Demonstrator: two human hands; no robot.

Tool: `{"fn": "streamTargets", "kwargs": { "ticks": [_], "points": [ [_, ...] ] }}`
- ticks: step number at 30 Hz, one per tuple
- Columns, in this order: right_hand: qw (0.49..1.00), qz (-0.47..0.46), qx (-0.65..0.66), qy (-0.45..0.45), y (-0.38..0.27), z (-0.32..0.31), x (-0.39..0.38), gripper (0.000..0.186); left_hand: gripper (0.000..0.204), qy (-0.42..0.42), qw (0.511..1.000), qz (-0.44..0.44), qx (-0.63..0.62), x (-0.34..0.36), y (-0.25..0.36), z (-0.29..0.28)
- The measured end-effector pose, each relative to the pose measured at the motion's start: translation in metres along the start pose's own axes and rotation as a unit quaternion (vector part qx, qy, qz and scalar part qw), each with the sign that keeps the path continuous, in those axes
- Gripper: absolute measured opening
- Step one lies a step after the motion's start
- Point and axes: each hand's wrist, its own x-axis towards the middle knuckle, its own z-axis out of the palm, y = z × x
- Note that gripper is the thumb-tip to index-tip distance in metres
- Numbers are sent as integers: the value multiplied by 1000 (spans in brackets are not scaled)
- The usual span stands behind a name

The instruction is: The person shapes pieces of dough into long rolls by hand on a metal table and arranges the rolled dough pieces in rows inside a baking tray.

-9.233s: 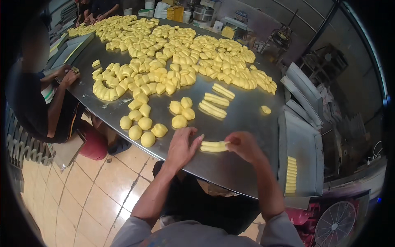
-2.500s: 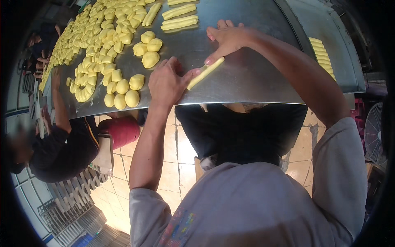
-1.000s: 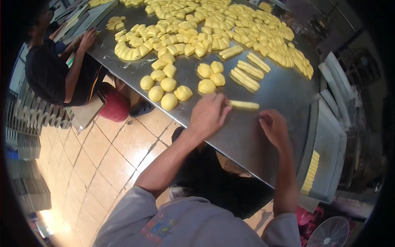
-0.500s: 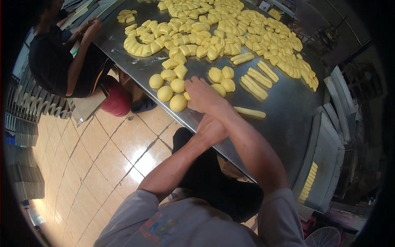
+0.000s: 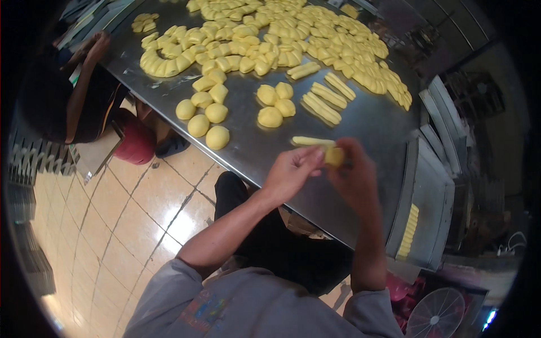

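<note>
A small, rounded, yellow piece of soft dough [image 5: 334, 156] is sitting between the two grips, just nearer than the right end of the slim, pale yellow dough stick [image 5: 309, 140] that is lying on the shiny, dark grey metal worktop [image 5: 366, 125]. The left grip [image 5: 292, 170] is pinching the left edge of the piece between thumb and fingers, while the right grip [image 5: 356, 172] is clamping its right side; blur is hiding exactly how those fingertips are resting. Judging by its look, the piece is probably weighing little and behaving as something soft and stretchy, and its smooth skin is suggesting a slightly greasy or tacky feel, though which is remaining uncertain. Tearing is seeming likelier than slipping, so holding it lightly by opposite edges is looking safer than squeezing the middle. The four smooth, round, yellow dough balls [image 5: 270, 117], clustering beyond and left of the stick, are looking equally yielding and calling for cupped fingers low around their sides. The paired, long, yellow dough rolls [image 5: 320, 110], lying beyond and mostly right of the stick, would probably be sagging if lifted by one end, so supporting their whole length is seeming wiser
</note>
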Motion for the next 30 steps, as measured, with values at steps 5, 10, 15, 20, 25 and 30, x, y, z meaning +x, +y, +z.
{"fn": "streamTargets", "kwargs": {
  "ticks": [5, 10, 15, 20, 25, 30],
  "points": [
    [986, 73, 150, 7, 17, -3, -16, 47, 40, -28, 997, -68, -27, -3, -1, 6],
    [809, 235, 538, -22, 14, -2, -31, 42, 43, -44, 998, -37, -11, -5, 0, 30],
    [895, 149, 419, 21, 17, -7, -41, 34, 46, -8, 998, 22, 51, -5, -2, 44],
    [952, 151, 260, 50, 33, -13, -44, 34, 38, -10, 998, 0, 62, 1, -7, 55],
    [918, 132, 367, 72, 30, -8, -43, 34, 44, -46, 994, 9, 96, -4, 0, 49],
    [923, 151, 345, 82, 37, -34, -58, 31, 57, -40, 986, -13, 159, 6, -15, 63]
  ]
}}
